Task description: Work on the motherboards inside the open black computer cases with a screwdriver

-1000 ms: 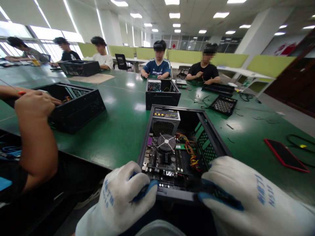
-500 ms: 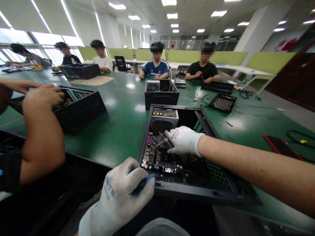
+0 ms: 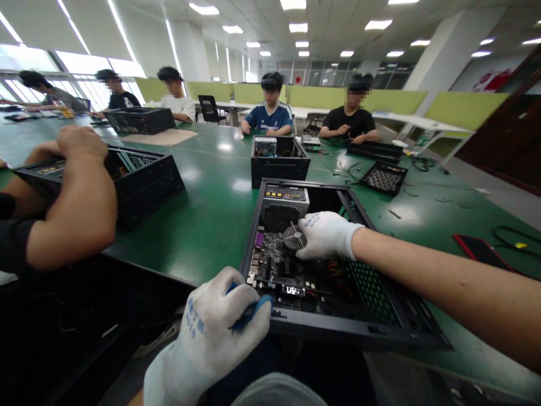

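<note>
An open black computer case (image 3: 321,330) lies in front of me, with a power supply (image 3: 285,204) at its far left and a motherboard (image 3: 270,265) inside. My right hand (image 3: 327,234), in a white glove, reaches in from the right, its fingers closed round the right side of the round CPU cooler (image 3: 295,237). My left hand (image 3: 215,321), gloved in white with blue fingertips, is curled on the case's near left corner. Its thumb lies on the near rim. The cooler's underside is hidden.
A person's bare arms (image 3: 84,186) work over another case (image 3: 143,186) at the left. A smaller case (image 3: 279,166) stands beyond mine. Black tray (image 3: 384,177), loose cables and a red-edged black item (image 3: 482,254) lie rightward. Several people sit opposite.
My right hand has moved slightly right and up, and the cooler has shifted and tilted with it. My left hand still rests on the corner. The neighbour's hands have lifted.
</note>
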### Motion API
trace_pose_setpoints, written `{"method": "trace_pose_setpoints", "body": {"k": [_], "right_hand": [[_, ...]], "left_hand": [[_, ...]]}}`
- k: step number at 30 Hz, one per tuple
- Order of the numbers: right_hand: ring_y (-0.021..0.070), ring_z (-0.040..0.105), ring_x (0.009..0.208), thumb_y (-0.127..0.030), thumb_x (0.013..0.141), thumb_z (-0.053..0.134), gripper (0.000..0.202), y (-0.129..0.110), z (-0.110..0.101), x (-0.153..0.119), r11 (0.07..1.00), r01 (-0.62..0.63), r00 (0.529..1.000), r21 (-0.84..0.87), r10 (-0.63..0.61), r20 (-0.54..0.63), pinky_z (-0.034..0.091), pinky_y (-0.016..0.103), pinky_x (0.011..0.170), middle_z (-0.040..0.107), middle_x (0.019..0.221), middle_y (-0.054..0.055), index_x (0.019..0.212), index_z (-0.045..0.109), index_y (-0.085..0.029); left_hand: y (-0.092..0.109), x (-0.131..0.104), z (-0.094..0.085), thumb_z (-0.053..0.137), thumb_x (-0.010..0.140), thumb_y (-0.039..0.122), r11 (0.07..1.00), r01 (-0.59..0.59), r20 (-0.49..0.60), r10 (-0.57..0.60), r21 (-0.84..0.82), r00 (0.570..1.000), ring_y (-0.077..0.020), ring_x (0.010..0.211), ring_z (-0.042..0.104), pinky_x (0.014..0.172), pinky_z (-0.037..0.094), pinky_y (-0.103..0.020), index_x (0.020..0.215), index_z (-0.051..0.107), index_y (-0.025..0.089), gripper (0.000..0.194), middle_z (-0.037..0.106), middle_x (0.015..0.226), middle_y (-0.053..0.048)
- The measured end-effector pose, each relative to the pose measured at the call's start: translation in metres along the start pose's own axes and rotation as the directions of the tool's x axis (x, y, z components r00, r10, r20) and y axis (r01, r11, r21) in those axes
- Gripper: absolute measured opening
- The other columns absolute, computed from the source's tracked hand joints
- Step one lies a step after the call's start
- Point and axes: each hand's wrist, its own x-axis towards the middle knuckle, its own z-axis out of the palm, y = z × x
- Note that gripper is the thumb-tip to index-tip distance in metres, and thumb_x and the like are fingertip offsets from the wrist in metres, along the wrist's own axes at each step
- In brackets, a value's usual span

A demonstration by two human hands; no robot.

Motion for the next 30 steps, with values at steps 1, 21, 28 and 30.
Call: {"method": "trace_pose_setpoints", "body": {"k": [1,21,28,30], "right_hand": [[0.0351,0.075,0.098,-0.062,0.073,0.066,0.061,0.004,0.000,-0.003,1.000,-0.019,1.000,-0.004,0.020,0.010,0.056,0.041,0.078,0.077,0.107,0.018,0.107,0.077,-0.013],[0.0402,0.064,0.101,-0.066,0.070,0.072,0.057,0.031,-0.010,-0.011,0.955,-0.172,0.983,-0.240,0.150,-0.106,0.044,0.052,0.087,0.076,0.096,0.019,0.103,0.078,-0.019],[0.0415,0.064,0.101,-0.066,0.071,0.072,0.056,0.028,-0.007,-0.003,0.948,-0.189,0.980,-0.256,0.166,-0.106,0.045,0.054,0.087,0.076,0.097,0.022,0.100,0.079,-0.020],[0.0422,0.063,0.103,-0.062,0.071,0.075,0.045,0.032,-0.004,0.004,0.947,-0.182,0.983,-0.265,0.168,-0.075,0.043,0.056,0.090,0.076,0.095,0.021,0.092,0.079,-0.021]], "left_hand": [[0.000,0.000,0.000,0.065,0.092,0.024,1.000,0.000,-0.002,0.000,0.000,1.000,-0.0118,0.059,0.054,0.055,0.042,-0.026,0.073,0.069,0.021,0.020,0.057,0.074,-0.001],[-0.001,-0.001,0.000,0.065,0.093,0.025,1.000,0.000,0.004,0.000,0.004,1.000,-0.0114,0.059,0.056,0.055,0.044,-0.025,0.075,0.070,0.021,0.019,0.058,0.075,-0.001],[0.000,0.000,0.000,0.065,0.092,0.023,1.000,-0.011,-0.004,0.011,0.001,1.000,-0.0116,0.059,0.056,0.054,0.044,-0.025,0.075,0.070,0.021,0.017,0.059,0.074,-0.001],[0.001,0.000,-0.001,0.065,0.091,0.024,1.000,-0.010,-0.004,0.010,0.002,1.000,-0.0114,0.059,0.056,0.054,0.044,-0.024,0.075,0.070,0.021,0.017,0.059,0.074,-0.001]]}}
